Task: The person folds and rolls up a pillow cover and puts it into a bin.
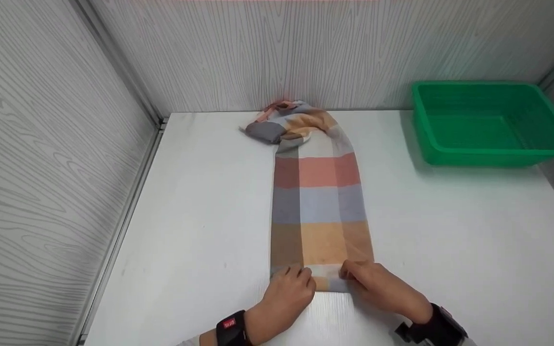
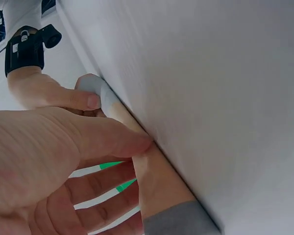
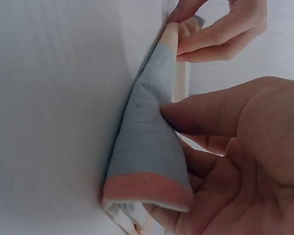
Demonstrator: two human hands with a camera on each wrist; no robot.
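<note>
Slippage at the near end looks like the main risk: the scarf (image 1: 320,206) is a soft checked cloth folded into a long band, and its layers are caught only at the very edge. The left hand (image 1: 289,293) pinches the near-left corner, thumb on the underside and fingers (image 2: 108,188) on top; the right hand (image 1: 383,288) does the same at the near-right corner, where the right wrist view shows the blue and pink layers (image 3: 149,161) curling up off the worktop (image 1: 450,230) between thumb and fingers. If one hand lifts or pulls harder than the other, I judge the band would skew and the stacked layers would slide apart, spoiling the straight side edges. The far end is a second hazard: it lies bunched in a heap (image 1: 286,122) against the back wall, so a pull toward the person could drag it unevenly or twist the band.

The scarf lies about mid-worktop. Its long axis runs straight away from the person, near end at the hands, far end at the wall. A green basket (image 1: 491,125) stands well apart at the far right.
</note>
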